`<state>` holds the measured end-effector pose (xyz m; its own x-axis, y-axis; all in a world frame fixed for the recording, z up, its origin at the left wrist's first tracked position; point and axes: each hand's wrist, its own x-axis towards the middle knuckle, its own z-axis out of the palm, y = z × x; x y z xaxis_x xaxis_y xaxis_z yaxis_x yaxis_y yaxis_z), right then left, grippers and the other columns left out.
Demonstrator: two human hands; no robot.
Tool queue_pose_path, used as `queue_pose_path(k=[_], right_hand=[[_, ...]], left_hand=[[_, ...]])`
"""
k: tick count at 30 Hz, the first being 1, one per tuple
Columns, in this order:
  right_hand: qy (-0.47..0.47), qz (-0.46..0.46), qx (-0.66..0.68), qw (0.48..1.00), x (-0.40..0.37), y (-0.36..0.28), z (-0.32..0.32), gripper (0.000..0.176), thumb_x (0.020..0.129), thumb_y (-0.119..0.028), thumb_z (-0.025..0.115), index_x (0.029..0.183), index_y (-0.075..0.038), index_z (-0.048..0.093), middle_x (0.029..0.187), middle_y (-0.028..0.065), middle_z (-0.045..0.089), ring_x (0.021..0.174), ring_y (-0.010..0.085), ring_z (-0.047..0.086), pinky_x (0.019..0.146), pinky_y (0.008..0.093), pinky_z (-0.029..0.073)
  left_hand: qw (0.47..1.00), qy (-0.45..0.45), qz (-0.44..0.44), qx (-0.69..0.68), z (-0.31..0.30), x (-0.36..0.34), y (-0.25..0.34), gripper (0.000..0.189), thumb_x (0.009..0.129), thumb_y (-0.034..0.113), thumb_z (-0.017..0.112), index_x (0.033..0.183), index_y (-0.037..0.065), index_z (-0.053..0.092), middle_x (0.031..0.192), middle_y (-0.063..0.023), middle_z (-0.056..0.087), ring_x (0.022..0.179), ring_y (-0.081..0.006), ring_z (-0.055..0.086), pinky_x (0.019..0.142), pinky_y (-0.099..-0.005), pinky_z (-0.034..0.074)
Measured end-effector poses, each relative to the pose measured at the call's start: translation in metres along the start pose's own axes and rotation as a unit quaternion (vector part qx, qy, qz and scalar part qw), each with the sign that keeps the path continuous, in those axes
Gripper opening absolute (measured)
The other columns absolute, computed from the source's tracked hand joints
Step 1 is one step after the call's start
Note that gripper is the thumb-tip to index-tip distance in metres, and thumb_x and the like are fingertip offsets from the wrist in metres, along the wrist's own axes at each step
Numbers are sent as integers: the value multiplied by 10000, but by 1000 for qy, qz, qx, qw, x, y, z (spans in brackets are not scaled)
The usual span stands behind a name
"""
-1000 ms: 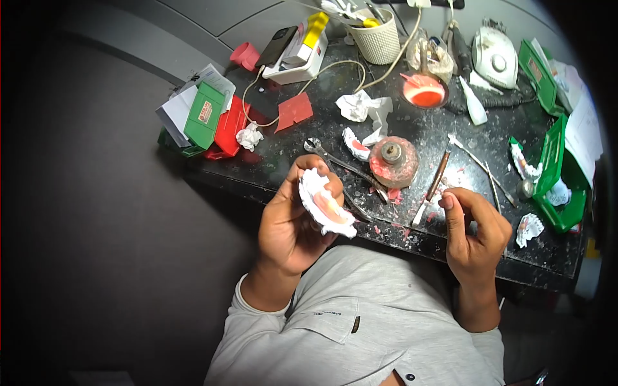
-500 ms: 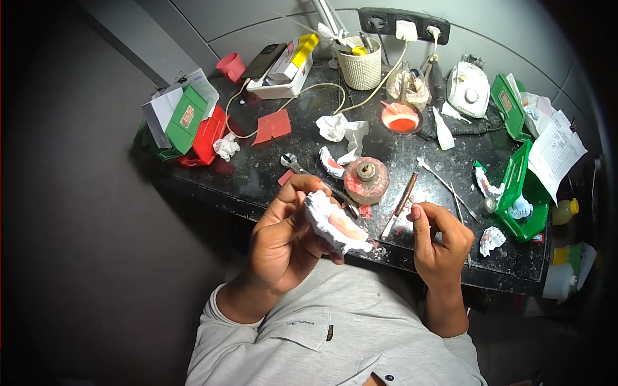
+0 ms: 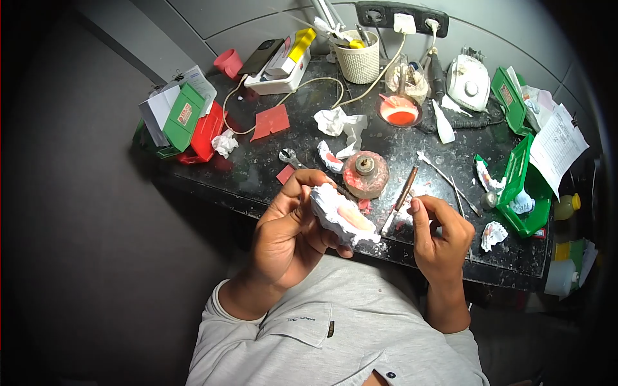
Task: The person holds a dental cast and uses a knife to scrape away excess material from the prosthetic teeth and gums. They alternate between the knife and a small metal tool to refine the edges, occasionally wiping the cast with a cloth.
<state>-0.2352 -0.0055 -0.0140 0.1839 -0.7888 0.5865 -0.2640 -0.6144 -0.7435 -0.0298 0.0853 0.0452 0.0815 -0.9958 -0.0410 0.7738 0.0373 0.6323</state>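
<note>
A person in a pale grey shirt [image 3: 290,347] tilts a rough, arch-shaped white cast [image 3: 342,217] with a pink, waxy-looking hollow, held in the left hand [image 3: 283,235] at the near edge of a black, debris-flecked counter [image 3: 394,143]. Over the past second the cast has rolled slightly, showing more of its ragged white flank; to judge by that, the piece itself has the attention, not the tools. The left hand is half closed, gripping the cast around ten o'clock, with another fingertip showing beneath it at six. The right hand [image 3: 444,238], at three o'clock from the cast, has barely moved: fingers curled, thumb tip close to the index finger (whether some speck is pinched there, I cannot tell). At one o'clock from the cast stands a squat, round, pink-smeared burner [image 3: 367,179]; at two lies a slim brown-handled tool [image 3: 407,188], close beside the right thumb.
</note>
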Motion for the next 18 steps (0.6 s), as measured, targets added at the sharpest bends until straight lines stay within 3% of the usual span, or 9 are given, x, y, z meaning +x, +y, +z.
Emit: queue_pose_path(k=[3, 8, 13, 15, 17, 18], right_hand=[[-7, 39, -35, 999, 5, -5, -6, 50, 901, -19, 729, 922, 26, 719, 765, 124, 721, 548, 154, 630, 491, 281, 451], [-36, 96, -114, 988, 24, -7, -14, 153, 875, -56, 764, 991, 25, 707, 800, 130, 733, 541, 159, 616, 522, 302, 471], [-149, 141, -227, 952, 36, -7, 11, 240, 842, -163, 811, 977, -8, 687, 739, 155, 683, 675, 351, 673, 662, 435, 516], [-139, 147, -250, 947, 36, -6, 19, 262, 837, -164, 810, 1002, -8, 679, 718, 149, 670, 688, 351, 675, 667, 440, 517], [-122, 164, -277, 939, 36, -2, 24, 342, 814, -134, 795, 1092, 9, 657, 713, 162, 679, 707, 364, 688, 690, 455, 528], [-126, 162, -280, 938, 37, -1, 24, 342, 814, -134, 795, 1092, 9, 657, 713, 162, 679, 707, 364, 688, 690, 455, 528]], left_hand=[[1000, 24, 15, -2, -6, 1, 3, 336, 1010, 133, 570, 1324, 63, 472, 1040, -152, 588, 792, -208, 689, 553, -323, 620], [999, 22, 32, -16, -28, 8, 5, 290, 1039, 165, 549, 1291, 46, 468, 1017, -152, 581, 771, -219, 683, 556, -335, 639], [996, -46, 3, -73, -46, 5, 8, 268, 1100, 223, 391, 1264, 24, 466, 932, -156, 531, 706, -215, 624, 597, -371, 656], [996, -43, 8, -72, -53, 4, 11, 263, 1102, 218, 390, 1256, 19, 466, 931, -160, 528, 694, -213, 621, 611, -377, 660], [980, -155, -11, -120, -62, 5, 16, 320, 1096, 265, 453, 1290, 14, 500, 1003, -163, 601, 798, -222, 709, 625, -336, 657], [980, -154, -9, -125, -66, 4, 16, 320, 1096, 265, 453, 1290, 14, 500, 1003, -163, 601, 798, -222, 709, 625, -336, 657]])
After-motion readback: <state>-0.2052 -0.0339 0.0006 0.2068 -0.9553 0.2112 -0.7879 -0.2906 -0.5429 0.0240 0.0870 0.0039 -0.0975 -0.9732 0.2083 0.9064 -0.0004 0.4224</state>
